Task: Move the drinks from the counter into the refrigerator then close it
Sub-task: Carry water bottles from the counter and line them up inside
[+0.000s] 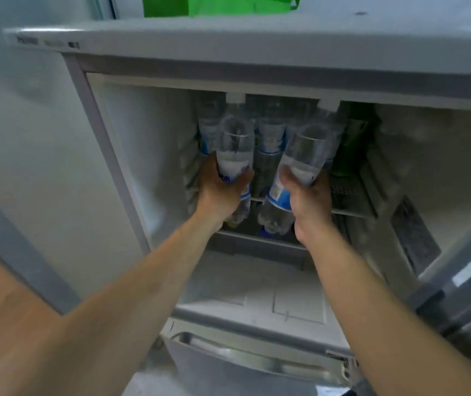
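Two hands reach into the open refrigerator point(257, 90). The left hand point(220, 192) grips one clear, blue-labelled water bottle point(235, 144); the right hand point(308, 195) grips a second bottle point(302, 161). Both bottles are above the wire shelf's point(351, 201) front edge. Behind stand more bottles, too blurred to count.

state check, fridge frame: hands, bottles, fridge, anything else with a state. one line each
left hand: grips a clear water bottle
right hand: grips a second water bottle
left bottle: capped, tilted, held at the shelf
right bottle: capped, tilted, held at the shelf
back bottles: upright on the shelf
fridge: open
wire shelf: in place, holding bottles
green bag: on top of the fridge
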Demonstrator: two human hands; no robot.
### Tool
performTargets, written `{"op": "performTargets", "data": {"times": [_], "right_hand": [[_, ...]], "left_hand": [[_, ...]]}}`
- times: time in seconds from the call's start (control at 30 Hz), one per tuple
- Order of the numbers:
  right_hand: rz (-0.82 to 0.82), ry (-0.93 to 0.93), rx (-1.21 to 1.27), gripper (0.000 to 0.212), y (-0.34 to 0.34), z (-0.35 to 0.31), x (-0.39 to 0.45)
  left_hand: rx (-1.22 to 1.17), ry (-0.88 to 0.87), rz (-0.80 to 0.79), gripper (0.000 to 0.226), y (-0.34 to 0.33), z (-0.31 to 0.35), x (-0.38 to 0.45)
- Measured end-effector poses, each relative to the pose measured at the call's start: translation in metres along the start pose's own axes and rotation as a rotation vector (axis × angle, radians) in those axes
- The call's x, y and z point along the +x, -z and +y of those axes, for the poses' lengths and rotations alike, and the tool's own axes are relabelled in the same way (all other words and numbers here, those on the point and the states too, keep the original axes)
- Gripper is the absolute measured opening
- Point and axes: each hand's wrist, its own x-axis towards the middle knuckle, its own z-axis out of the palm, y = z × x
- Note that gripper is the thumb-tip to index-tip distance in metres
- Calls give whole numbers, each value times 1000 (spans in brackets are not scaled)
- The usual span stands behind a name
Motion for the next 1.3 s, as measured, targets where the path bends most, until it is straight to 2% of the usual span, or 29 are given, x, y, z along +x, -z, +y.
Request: {"op": "performTargets", "data": {"times": [0.1,0.33,0.43,0.57,0.63,0.7,0.83,0.97,1.17,1.3], "right_hand": [[12,42,-28,52,-16,-8,42],[-102,49,-195,49,-35,16,84],[-128,92,-295,54,-41,18,86],[-81,177,-552,69,-28,13,79],[-115,158,-724,63,-19,19,72],[-152,60,-791,52,-17,27,67],[-168,4,-730,55,-31,31,69],[-155,25,-749,59,-42,28,74],[-130,4,-776,66,-47,26,78],[-146,16,-764,67,-44,28,73]], "left_hand": [[38,-64,-19,40,-13,-2,44],[116,34,-82,64,-26,-24,88],[171,-6,-121,72,-21,-26,90],[402,-18,-235,88,-12,-36,82],[499,-18,-180,84,-12,-40,77],[486,-27,-123,77,-15,-42,75],[470,-67,-51,69,-21,-49,74],[567,-103,43,59,-25,-57,78],[610,-65,37,62,-30,-56,81],[537,-130,-11,30,-16,-55,79]]}}
